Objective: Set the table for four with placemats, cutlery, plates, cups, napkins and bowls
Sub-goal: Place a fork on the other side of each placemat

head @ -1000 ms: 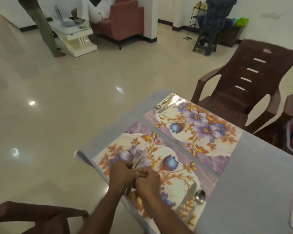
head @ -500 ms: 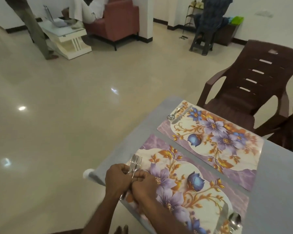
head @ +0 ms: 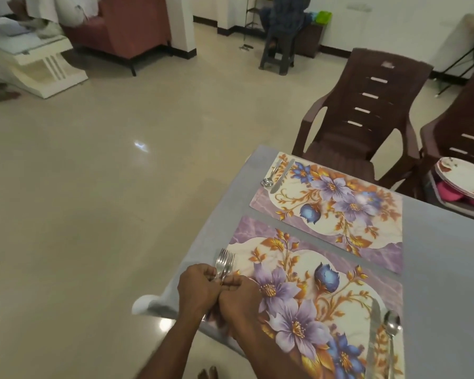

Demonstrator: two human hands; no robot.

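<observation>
Right, I have both hands bunched together over the near-left corner of the near placemat, left hand and right hand touching, fingers curled round a small bundle of forks whose tines fan out just beyond my knuckles. The step, as I judge it, is peeling one fork off the bundle for this left edge. I'd keep my left grip firm on the handles, slide a single fork free with my right, and lay it parallel to the mat's short edge, tines away from me, mirroring the knife and spoon on the right side.

How many forks I hold I cannot tell; the handles are buried in my fists. The far placemat shows only a spoon and knife. Plates sit on a chair beyond the desk, partly cut off.
</observation>
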